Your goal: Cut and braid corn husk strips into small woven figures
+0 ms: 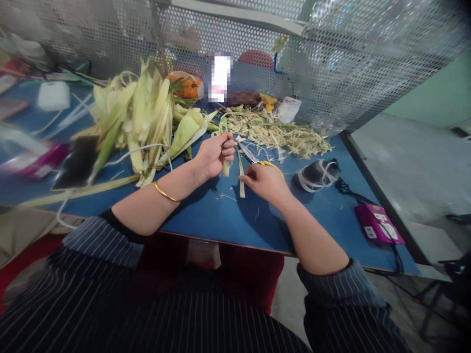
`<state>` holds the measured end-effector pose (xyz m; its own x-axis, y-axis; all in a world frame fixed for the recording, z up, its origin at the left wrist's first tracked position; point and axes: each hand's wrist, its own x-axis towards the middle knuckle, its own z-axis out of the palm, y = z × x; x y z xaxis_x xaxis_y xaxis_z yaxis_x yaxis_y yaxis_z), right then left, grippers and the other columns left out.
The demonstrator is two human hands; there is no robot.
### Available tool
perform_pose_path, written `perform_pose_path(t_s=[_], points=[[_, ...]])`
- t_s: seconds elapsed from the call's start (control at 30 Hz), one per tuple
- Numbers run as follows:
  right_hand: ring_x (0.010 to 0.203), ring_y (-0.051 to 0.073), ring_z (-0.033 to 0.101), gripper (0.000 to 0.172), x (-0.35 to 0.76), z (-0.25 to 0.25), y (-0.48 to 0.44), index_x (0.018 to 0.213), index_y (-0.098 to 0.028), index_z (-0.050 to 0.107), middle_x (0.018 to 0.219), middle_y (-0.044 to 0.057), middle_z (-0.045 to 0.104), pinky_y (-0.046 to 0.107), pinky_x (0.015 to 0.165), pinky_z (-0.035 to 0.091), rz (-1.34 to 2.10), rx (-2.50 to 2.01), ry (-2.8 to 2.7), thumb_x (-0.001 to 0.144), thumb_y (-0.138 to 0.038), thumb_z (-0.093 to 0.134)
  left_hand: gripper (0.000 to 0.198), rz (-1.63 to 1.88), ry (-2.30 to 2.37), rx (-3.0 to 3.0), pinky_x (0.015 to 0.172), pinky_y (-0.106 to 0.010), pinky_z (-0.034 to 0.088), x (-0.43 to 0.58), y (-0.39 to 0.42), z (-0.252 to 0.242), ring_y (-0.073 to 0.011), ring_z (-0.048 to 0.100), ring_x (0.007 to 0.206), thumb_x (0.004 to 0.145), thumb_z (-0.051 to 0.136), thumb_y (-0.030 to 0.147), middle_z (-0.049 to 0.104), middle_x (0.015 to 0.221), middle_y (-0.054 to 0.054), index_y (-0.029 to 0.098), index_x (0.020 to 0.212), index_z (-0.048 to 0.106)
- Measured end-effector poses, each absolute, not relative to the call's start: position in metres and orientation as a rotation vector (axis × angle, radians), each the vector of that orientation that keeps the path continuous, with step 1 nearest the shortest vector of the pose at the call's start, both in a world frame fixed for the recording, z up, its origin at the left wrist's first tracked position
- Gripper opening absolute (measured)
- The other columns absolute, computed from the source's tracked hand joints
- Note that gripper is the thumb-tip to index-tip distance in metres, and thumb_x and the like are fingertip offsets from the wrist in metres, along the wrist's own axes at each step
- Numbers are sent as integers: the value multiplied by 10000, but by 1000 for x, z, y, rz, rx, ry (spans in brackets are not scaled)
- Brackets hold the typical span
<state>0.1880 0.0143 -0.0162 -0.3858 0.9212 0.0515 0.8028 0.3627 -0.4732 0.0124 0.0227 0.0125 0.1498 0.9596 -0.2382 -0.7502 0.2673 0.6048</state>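
My left hand [215, 156] is closed on a pale green corn husk strip [225, 167], whose lower end hangs below the fingers and whose upper part loops above them. To its right, my right hand [268, 184] holds yellow-handled scissors [250, 154], blades pointing up and left toward the left hand. The right thumb and forefinger also pinch a narrow husk strip [242, 189]. Beyond the hands lies a heap of shredded husk [275, 128]. A big bundle of corn husks [143, 113] lies left of my left hand, with a folded husk [189, 128] nearer.
Right of my right hand lies a dark object wrapped in white cord [317, 175], then a purple power strip [379, 224]. A dark phone-like slab [76, 162] and a white cable [138, 150] are on the left. A perforated metal screen [253, 29] backs the blue table [221, 220].
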Motion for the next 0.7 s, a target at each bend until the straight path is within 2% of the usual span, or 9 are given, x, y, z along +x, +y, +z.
perform_pose_path(t_s=[0.1,0.2,0.33,0.47,0.53,0.6,0.7], points=[[628,182,548,301,187,-17,11,725,-208,634,698,58,656,310,565,325,300,-1650,-2472,810,-496,654,310,1300,672,342,365,-159,212,9,28,10,-25,259,354,1006,492,322,305,495,93,169,737,476],[642,194,551,248,183,-21,9,741,-212,653,703,62,650,305,556,292,243,-1714,-2523,809,-450,632,299,1304,689,330,362,-152,208,9,30,8,-20,252,354,974,559,350,301,494,98,167,747,492],[628,186,536,189,184,-21,13,694,-208,638,679,61,637,310,555,286,310,-1737,-2494,801,-361,605,289,1285,723,352,373,-142,201,11,27,10,-12,257,348,1026,440,239,298,487,96,146,762,508],[613,178,525,175,187,-18,19,641,-217,544,629,37,601,310,558,313,442,-1687,-2280,801,-285,565,318,1253,732,364,373,-156,201,12,26,9,-22,263,346,1032,394,213,312,485,87,153,737,496],[615,171,557,167,186,-17,18,695,-227,502,656,28,619,304,569,367,597,-1556,-2047,850,-284,520,317,1249,747,381,385,-170,251,14,26,7,-38,335,366,1026,390,206,388,503,64,155,737,508],[605,161,597,166,184,-17,15,760,-240,463,676,16,639,301,581,440,828,-1367,-1808,902,-320,488,307,1273,809,389,434,-195,355,18,25,4,-68,466,428,1018,384,186,509,556,20,150,757,542],[552,150,611,179,179,-19,8,793,-253,442,646,-7,639,312,580,510,1037,-1181,-1653,920,-361,509,311,1286,884,394,601,-255,506,25,22,1,-127,630,593,1009,369,165,649,674,-53,129,793,591]])
